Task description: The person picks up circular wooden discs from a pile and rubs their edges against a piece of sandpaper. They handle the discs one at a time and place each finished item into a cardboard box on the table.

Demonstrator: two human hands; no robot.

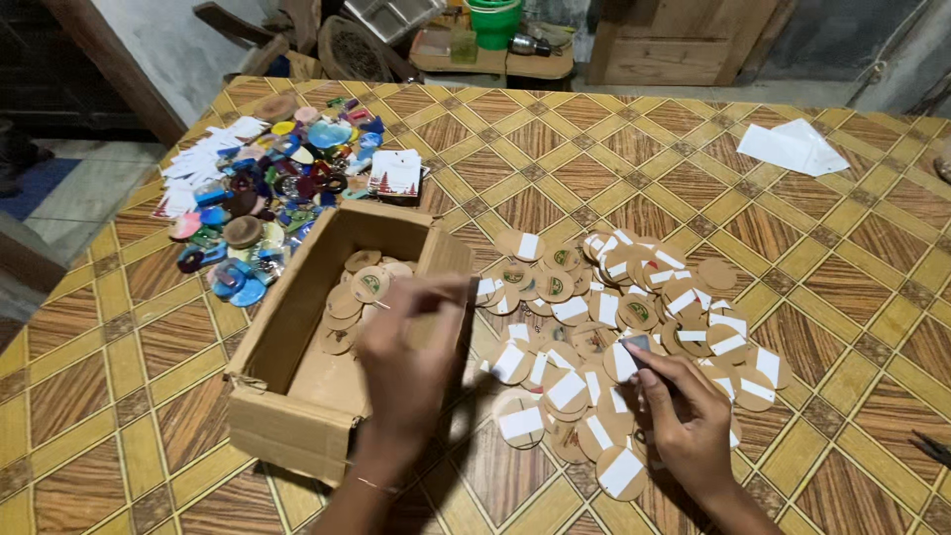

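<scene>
My left hand [411, 362] hovers over the near right corner of an open cardboard box [287, 396], its fingers pinched on a round wooden disc [428, 319]. Several similar discs [352, 297] lie inside the box at its far end. My right hand [684, 416] rests on a spread pile of round wooden discs with white paper labels [614, 307], its fingertips pressing on one disc [626, 359] at the pile's near side.
A heap of colourful round pieces and small white cards [258, 198] lies at the far left of the patterned table [842, 297]. A printed card stack [396, 173] sits behind the box. White paper [792, 147] lies far right. A green bucket [493, 22] stands beyond.
</scene>
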